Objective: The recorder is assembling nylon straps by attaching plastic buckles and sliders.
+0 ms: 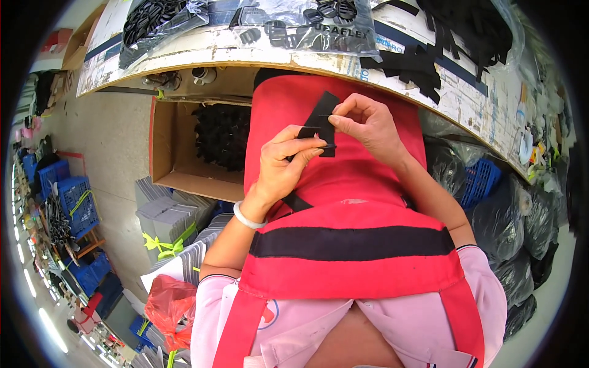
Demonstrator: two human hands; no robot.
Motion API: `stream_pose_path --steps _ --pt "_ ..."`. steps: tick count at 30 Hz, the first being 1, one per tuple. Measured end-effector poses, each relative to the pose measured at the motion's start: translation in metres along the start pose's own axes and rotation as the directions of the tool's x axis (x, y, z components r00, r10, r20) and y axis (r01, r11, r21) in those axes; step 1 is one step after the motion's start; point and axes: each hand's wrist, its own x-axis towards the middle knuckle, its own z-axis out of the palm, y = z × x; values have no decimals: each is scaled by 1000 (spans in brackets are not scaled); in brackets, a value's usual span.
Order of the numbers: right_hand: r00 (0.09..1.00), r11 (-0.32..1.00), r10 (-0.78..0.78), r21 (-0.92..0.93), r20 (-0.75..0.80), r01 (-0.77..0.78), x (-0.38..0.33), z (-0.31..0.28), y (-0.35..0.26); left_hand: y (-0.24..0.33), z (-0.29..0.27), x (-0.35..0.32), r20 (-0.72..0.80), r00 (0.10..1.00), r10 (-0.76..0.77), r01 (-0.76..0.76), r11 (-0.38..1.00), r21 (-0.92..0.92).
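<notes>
Over my red apron (343, 184), both hands hold a short black strap piece (320, 116). My left hand (283, 165) pinches its lower end between thumb and fingers; a white bangle sits on that wrist. My right hand (368, 122) grips the strap's right edge at its upper part with the fingertips. The strap stands nearly upright and tilts a little to the right. A black band (350, 242) runs across the apron lower down.
A worktable (245, 49) curves across the top, bearing clear bags of black plastic buckles (307, 24) and loose black straps (429, 61). An open cardboard box (178, 153) of black parts sits to my left. Blue crates (70, 202), stacked grey sheets (165, 214) and black bags (515, 221) surround me.
</notes>
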Motion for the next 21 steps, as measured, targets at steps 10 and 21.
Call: stream_pose_path --steps 10,21 --pt "994 1000 20 -2 -104 -21 -4 7 4 -9 -5 -1 -204 954 -219 181 965 -192" --pt "969 983 -182 -7 -165 183 14 41 -5 -17 -2 -10 211 841 -498 531 684 -500"
